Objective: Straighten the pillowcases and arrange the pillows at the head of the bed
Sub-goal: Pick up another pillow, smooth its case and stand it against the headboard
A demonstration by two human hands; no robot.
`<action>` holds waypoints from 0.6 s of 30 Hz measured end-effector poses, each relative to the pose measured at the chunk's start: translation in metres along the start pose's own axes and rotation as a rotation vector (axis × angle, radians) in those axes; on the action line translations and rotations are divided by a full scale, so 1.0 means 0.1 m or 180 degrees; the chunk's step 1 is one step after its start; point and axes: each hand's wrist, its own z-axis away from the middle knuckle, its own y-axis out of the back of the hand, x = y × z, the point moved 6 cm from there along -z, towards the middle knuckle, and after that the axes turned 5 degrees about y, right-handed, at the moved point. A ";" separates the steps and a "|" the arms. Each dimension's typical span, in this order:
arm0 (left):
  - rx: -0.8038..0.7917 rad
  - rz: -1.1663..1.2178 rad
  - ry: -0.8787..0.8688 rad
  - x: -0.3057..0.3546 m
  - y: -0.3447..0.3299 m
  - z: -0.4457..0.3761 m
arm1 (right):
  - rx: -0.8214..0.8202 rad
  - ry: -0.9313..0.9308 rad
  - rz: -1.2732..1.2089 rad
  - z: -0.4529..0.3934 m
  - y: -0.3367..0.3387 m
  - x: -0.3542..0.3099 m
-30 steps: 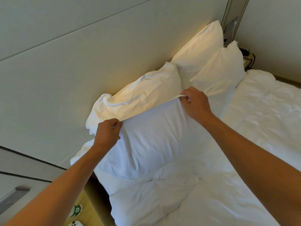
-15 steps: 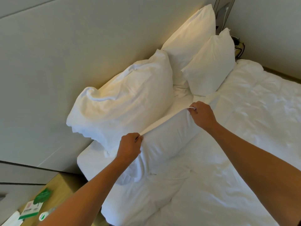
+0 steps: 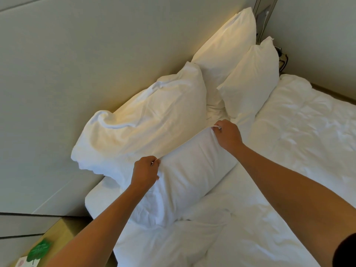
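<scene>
A white front pillow [image 3: 190, 170] stands on its long edge on the bed, leaning toward a rumpled white pillow [image 3: 146, 126] that rests against the headboard. My left hand [image 3: 145, 173] pinches the front pillow's top left corner. My right hand [image 3: 227, 134] pinches its top right corner, so the upper seam runs taut between them. Further along the headboard stand two more white pillows: a tall rear pillow [image 3: 229, 47] and a smaller pillow [image 3: 250, 78] in front of it.
The padded headboard wall [image 3: 77, 64] runs along the left. A crumpled white duvet [image 3: 298, 147] covers the bed to the right and front. A wooden bedside table [image 3: 57, 236] with a green card [image 3: 39, 249] sits at the lower left. Cables [image 3: 282, 58] hang in the far corner.
Both hands lowered the front pillow from up against the rumpled pillow to near the mattress, then raised it slightly. Their grip on the two corners is unchanged.
</scene>
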 end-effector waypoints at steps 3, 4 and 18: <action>0.0084 -0.0046 -0.0051 0.04 0.16 -0.27 | 0.0057 0.0051 0.0104 -0.30 -0.06 -0.19; 0.0131 -0.0056 -0.0070 0.07 0.22 -0.36 | 0.0075 0.0089 0.0141 -0.41 -0.08 -0.27; 0.0443 0.0102 -0.0188 -0.15 0.11 -0.62 | 0.0453 -0.0851 -0.0737 0.28 -1.01 -0.22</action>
